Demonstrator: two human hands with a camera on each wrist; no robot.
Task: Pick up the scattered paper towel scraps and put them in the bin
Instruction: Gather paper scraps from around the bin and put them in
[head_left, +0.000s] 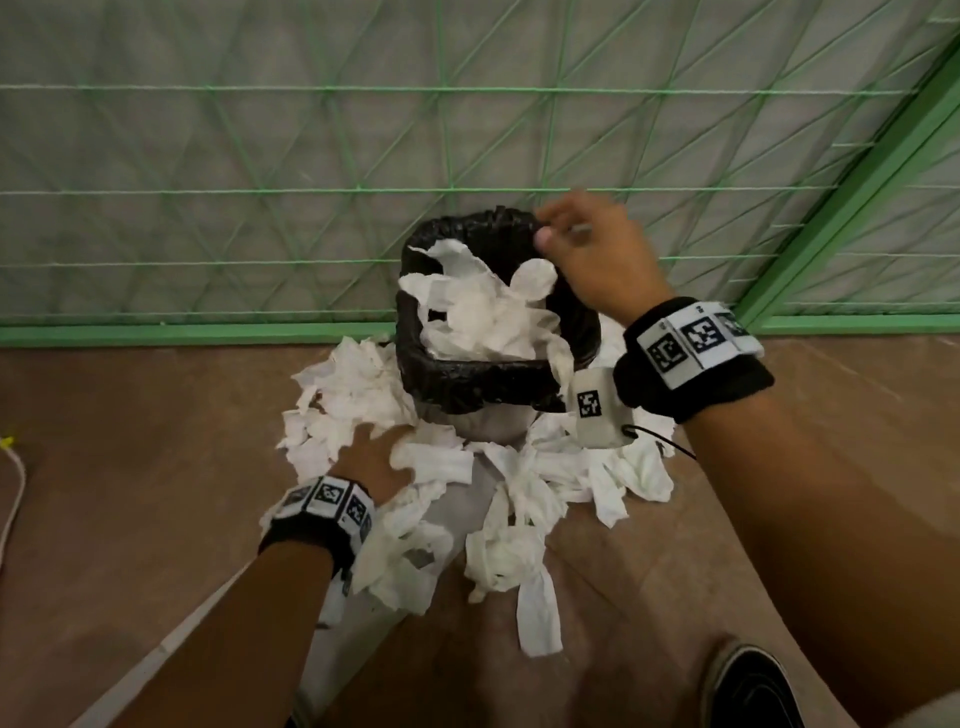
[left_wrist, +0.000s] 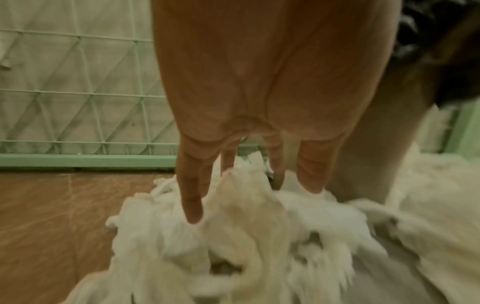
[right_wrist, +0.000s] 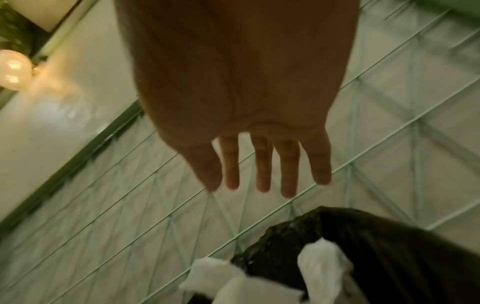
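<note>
A bin (head_left: 493, 387) lined with a black bag stands on the floor against the fence, heaped with white paper towel scraps (head_left: 488, 312). More scraps (head_left: 519, 525) lie piled round its base. My left hand (head_left: 371, 452) is down in the pile left of the bin. In the left wrist view its fingers (left_wrist: 192, 201) point straight down with their tips pressed into the scraps (left_wrist: 233, 236). My right hand (head_left: 576, 234) hovers over the bin's far right rim. In the right wrist view its fingers (right_wrist: 262, 170) are spread straight and hold nothing, above the bag (right_wrist: 389, 246).
A green mesh fence (head_left: 311, 156) with a green base rail (head_left: 156, 330) runs behind the bin. The floor is brown with a pale grey strip (head_left: 322, 670). A dark shoe (head_left: 748, 686) shows at bottom right and a white cord (head_left: 15, 483) at the left edge.
</note>
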